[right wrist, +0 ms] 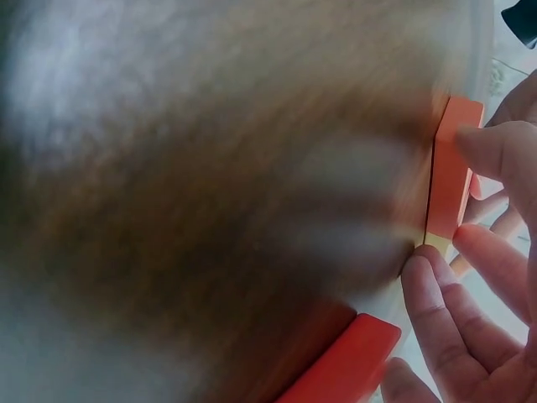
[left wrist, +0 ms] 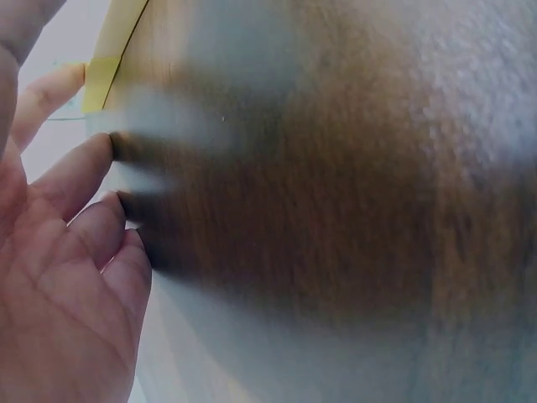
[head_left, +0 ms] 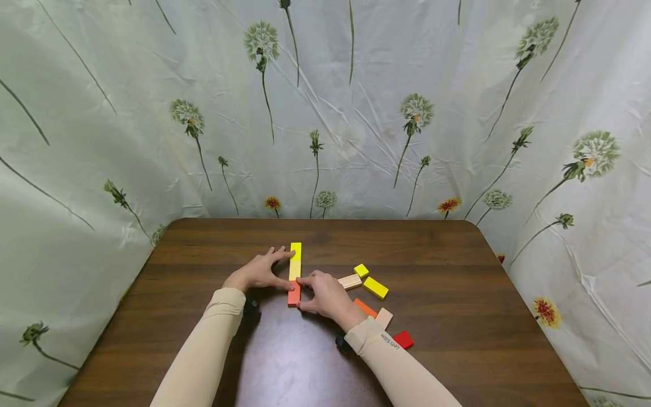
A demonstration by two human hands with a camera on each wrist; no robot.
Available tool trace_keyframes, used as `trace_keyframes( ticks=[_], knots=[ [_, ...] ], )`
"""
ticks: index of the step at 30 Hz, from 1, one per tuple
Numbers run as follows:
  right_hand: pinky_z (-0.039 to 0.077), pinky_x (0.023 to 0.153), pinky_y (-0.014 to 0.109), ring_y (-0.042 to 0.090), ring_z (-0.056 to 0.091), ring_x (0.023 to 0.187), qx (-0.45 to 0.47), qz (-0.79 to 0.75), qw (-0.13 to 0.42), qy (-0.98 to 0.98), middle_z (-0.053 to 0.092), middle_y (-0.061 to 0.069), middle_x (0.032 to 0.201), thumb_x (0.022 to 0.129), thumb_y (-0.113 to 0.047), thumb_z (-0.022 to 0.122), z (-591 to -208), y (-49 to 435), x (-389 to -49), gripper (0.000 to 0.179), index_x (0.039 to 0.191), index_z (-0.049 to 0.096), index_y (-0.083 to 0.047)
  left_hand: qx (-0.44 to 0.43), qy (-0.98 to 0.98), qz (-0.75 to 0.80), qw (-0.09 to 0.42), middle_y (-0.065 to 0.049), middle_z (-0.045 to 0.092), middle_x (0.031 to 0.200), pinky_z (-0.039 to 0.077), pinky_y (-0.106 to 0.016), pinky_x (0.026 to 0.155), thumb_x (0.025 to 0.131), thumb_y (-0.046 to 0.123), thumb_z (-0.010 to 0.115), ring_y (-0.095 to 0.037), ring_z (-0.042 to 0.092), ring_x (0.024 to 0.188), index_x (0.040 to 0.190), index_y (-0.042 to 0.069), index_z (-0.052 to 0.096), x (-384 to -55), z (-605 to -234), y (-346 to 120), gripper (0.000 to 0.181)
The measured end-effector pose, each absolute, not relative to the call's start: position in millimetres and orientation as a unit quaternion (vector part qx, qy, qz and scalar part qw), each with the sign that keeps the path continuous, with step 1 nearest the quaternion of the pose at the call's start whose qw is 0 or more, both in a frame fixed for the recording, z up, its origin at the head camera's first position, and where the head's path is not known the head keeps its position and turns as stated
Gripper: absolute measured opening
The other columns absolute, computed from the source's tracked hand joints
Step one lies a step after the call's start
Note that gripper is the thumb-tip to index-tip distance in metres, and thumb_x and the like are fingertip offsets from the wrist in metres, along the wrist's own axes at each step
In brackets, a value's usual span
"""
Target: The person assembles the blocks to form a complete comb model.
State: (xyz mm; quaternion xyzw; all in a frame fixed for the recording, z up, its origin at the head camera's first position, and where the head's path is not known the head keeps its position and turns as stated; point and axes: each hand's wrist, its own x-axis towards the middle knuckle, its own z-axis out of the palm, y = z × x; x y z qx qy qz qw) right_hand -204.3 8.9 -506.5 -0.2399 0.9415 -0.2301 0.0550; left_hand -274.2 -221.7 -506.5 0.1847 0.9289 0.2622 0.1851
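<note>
Three blocks lie end to end in a line on the table: a yellow block (head_left: 296, 247), a pale yellow block (head_left: 295, 270) and a red-orange block (head_left: 293, 299) nearest me. To the left of the line, my left hand (head_left: 259, 272) is spread, index fingertip at the yellow block and thumb at the red-orange one. In the left wrist view its other fingers reach down to the tabletop. My right hand (head_left: 329, 297), on the line's right side, holds the red-orange block (right wrist: 451, 176) between thumb and index finger.
Right of the line lie a small yellow block (head_left: 361, 270), a longer yellow block (head_left: 376, 288), a wood-grain block (head_left: 350, 281), an orange block (head_left: 364, 307), a pale wooden block (head_left: 383, 317) and a red block (head_left: 404, 340). A floral curtain (head_left: 356, 141) hangs behind the brown table (head_left: 432, 254).
</note>
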Motion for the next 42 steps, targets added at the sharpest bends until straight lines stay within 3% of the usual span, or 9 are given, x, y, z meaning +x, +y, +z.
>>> trace_keyframes(
  ticks=[11,19,32,42],
  knots=[
    [0.061,0.097,0.036,0.019,0.072,0.109,-0.248,-0.232,0.063,0.938,0.074,0.005,0.127,0.091,-0.037,0.087,-504.1,12.4,-203.5,0.061,0.145,0.069,-0.015,0.177,0.931,0.261,0.185,-0.017,0.024,0.178,0.024,-0.075,0.126,0.083,0.055,0.09,-0.049,0.013,0.166,0.166,0.023,0.043,-273.2,-505.1,-220.3,0.101],
    [0.06,0.103,0.043,0.025,0.072,0.117,-0.254,-0.335,0.101,0.902,0.074,0.009,0.127,0.097,-0.024,0.082,-496.4,33.8,-212.1,0.044,0.137,0.071,-0.009,0.17,0.932,0.262,0.186,-0.016,0.025,0.178,0.023,-0.077,0.125,0.084,0.053,0.09,-0.05,0.014,0.166,0.166,0.024,0.043,-274.1,-501.9,-220.9,0.099],
    [0.058,0.104,0.05,0.032,0.071,0.116,-0.132,-0.363,0.02,0.922,0.074,0.015,0.124,0.095,-0.017,0.082,-482.7,88.9,-231.5,0.036,0.129,0.076,-0.006,0.173,0.929,0.262,0.197,-0.015,0.021,0.18,0.018,-0.078,0.126,0.084,0.054,0.089,-0.049,0.01,0.166,0.167,0.024,0.041,-273.8,-500.9,-220.5,0.1],
    [0.055,0.107,0.054,0.037,0.068,0.123,-0.048,-0.33,0.017,0.943,0.07,0.018,0.129,0.095,-0.017,0.082,-488.8,118.1,-237.5,0.04,0.132,0.074,-0.004,0.17,0.929,0.256,0.206,-0.015,0.021,0.18,0.018,-0.078,0.126,0.085,0.054,0.088,-0.049,0.01,0.166,0.168,0.025,0.04,-277.2,-502.7,-222.4,0.1]
  ],
)
